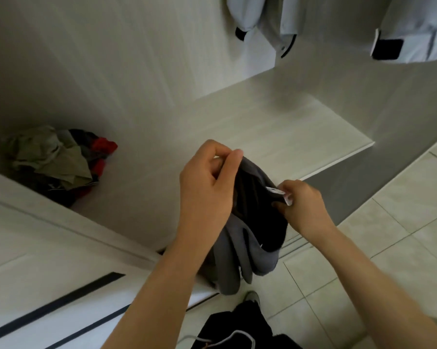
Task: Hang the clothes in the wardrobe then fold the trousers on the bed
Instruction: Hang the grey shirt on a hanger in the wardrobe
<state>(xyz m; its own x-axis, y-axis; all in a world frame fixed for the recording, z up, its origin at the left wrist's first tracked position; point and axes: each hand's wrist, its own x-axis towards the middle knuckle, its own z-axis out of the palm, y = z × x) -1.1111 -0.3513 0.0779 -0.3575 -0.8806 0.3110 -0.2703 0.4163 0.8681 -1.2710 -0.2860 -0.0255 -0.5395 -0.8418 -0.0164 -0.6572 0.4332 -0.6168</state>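
Grey garment [240,248] — left hand [207,182] grips its top edge, right hand [304,207] pinches it (by the white label [277,192]).

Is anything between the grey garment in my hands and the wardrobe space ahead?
Nothing visible. The left hand and right hand grip the garment before the open wardrobe; the pile sits off left, jackets hang above. The rail is out of view.
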